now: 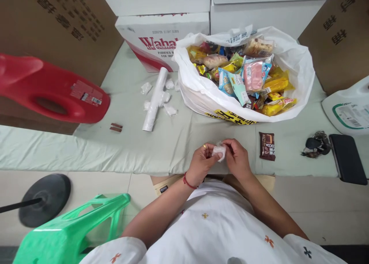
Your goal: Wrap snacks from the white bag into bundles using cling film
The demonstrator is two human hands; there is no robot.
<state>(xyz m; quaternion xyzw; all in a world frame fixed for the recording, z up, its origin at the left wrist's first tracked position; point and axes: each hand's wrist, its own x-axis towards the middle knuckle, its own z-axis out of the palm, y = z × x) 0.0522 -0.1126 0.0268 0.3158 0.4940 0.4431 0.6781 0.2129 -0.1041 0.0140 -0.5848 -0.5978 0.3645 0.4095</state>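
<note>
Between my two hands, near the table's front edge, is a small white plastic-wrapped bundle. My left hand pinches it from the left, thumb across its front. From the right, the fingers of my right hand close at its upper edge. What lies inside the wrapping cannot be made out. To the right of my hands lies a brown cocoa snack packet. Ahead to the left, a white roll rests on the cloth with several small clear-white crumpled bundles around it.
A white plastic bag full of packaged snacks stands at the back. Keys and a black phone lie right. A red jug stands left, near small brown strips. Cartons line the back; a green stool stands below.
</note>
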